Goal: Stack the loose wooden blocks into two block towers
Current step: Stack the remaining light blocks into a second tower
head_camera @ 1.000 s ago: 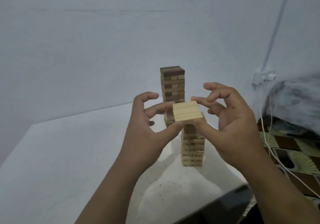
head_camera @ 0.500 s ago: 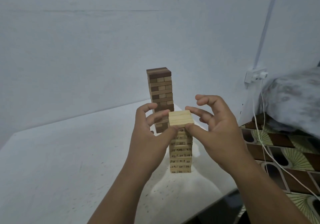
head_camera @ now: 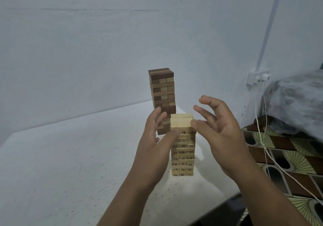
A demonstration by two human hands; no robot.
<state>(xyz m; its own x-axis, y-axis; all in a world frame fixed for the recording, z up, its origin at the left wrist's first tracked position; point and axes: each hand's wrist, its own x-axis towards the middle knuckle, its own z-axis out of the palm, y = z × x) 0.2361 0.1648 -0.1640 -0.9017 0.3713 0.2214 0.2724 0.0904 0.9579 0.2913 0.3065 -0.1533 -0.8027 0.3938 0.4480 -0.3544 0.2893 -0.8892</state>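
Left hand (head_camera: 153, 138) and right hand (head_camera: 222, 131), fingers spread wide, flanked the pale numbered block tower (head_camera: 182, 148), thumbs touching its top layer.

I face a pale wall (head_camera: 87, 50); a white desk (head_camera: 61, 164) spreads below. At two o'clock a socket (head_camera: 258, 78) drops white cables (head_camera: 265, 147) over patterned fabric (head_camera: 288, 155).

Pale bare wood with printed numbers in the near tower (head_camera: 182, 153), darker mixed brown wood behind (head_camera: 162, 92), matt speckled white table (head_camera: 70, 155)
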